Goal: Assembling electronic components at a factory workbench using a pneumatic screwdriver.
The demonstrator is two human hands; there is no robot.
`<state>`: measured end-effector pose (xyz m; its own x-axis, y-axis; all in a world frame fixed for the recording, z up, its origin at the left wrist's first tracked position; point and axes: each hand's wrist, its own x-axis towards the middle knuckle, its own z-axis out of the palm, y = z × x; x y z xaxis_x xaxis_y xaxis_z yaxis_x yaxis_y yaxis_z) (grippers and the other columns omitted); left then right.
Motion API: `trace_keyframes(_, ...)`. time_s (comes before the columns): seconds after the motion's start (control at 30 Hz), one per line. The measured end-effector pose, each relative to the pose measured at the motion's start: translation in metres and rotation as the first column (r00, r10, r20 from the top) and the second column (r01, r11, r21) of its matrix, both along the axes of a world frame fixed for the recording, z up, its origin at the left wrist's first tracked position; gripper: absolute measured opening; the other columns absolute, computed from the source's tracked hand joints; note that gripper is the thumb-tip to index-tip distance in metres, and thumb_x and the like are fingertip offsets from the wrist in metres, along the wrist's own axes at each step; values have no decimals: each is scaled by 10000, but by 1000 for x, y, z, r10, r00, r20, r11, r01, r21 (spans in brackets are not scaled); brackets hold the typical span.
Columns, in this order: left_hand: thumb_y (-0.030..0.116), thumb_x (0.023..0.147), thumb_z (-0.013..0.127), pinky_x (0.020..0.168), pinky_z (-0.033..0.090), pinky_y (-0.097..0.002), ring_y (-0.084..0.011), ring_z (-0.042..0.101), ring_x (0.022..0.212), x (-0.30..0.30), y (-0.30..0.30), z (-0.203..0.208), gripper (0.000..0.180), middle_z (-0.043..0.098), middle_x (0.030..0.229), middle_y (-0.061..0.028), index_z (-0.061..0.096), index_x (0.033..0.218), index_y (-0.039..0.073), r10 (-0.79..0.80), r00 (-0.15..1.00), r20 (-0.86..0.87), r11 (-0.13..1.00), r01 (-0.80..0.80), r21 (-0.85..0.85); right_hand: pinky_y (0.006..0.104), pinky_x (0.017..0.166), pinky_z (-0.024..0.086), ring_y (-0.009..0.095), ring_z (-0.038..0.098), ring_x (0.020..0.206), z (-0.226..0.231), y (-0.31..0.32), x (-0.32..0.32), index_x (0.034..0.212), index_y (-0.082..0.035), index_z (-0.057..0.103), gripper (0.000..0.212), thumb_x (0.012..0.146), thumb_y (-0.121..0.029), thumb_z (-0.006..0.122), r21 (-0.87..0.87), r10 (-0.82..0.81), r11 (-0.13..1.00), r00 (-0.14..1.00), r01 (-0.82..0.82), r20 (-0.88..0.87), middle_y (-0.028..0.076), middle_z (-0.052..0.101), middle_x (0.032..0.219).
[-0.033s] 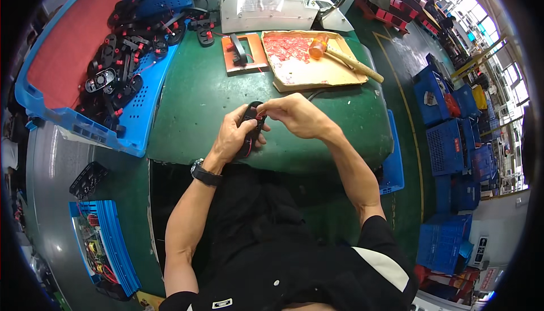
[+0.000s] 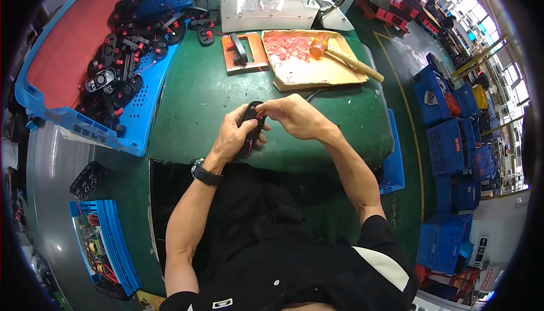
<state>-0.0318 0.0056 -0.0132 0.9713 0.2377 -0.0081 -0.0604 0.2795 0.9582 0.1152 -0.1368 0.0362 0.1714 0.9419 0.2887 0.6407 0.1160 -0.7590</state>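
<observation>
Over the front of the green bench, my left hand [image 2: 231,133] is closed around a black oval plastic housing [image 2: 246,147] with red pieces and red wire on it. The housing stands tilted, with its upper end away from me. My right hand [image 2: 293,116] is closed too, its thumb and fingertips pinched at the red wire [image 2: 260,115] near that upper end. The fingers partly cover what they pinch. Beyond the hands, a similar black part [image 2: 238,50] rests on an orange plate [image 2: 259,62].
On the green bench [image 2: 192,101], a cardboard tray [image 2: 306,77] holds small red pieces and a mallet [image 2: 354,64] whose handle overhangs the right side. At left, a blue crate [image 2: 85,127] contains several black parts [image 2: 122,56]. A blue-cased circuit unit [image 2: 116,248] lies at lower left.
</observation>
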Motion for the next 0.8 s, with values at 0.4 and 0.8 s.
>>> trace_keyframes(0.4, 80, 964, 489, 698, 614, -338, -197, 707, 767, 1, -9, 0, 256, 684, 951, -118, 573, 1163, -58, 46, 999, 8, 998, -45, -46, 470, 642, 501, 376, 668, 716, -4, 1, -19, 911, 0, 658, 156, 937, -140, 594, -53, -222, 965, 904, 258, 365, 184, 664, 734)
trace_keyframes(0.8, 65, 918, 519, 651, 624, -343, -221, 717, 718, 14, -7, 11, 183, 698, 853, -143, 653, 958, -51, 36, 978, -204, 998, -44, -39, 500, 627, 483, 409, 637, 671, -9, -5, -33, 777, -26, 613, 182, 902, -156, 588, -46, -358, 885, 743, 463, 566, 200, 624, 666)
